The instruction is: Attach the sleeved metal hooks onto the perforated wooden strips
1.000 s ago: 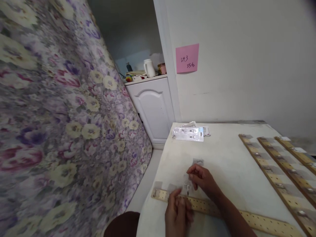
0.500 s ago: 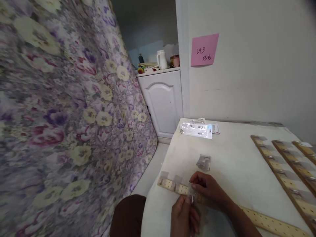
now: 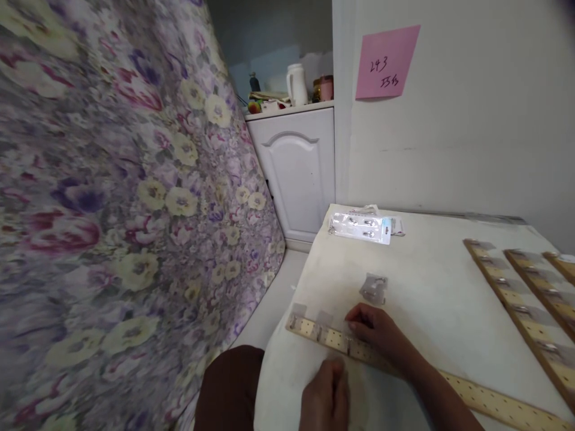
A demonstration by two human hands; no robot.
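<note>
Stretching from lower middle to lower right, the holey strip seems light and stiff, best held by its edges; the right hand bends narrow near a clear hook, the left hand curls below; I can't tell if either holds anything

The left hand, blurred, curled on the near side; the right hand, farther off, bent its fingers, its forearm slanting from near right.
</note>
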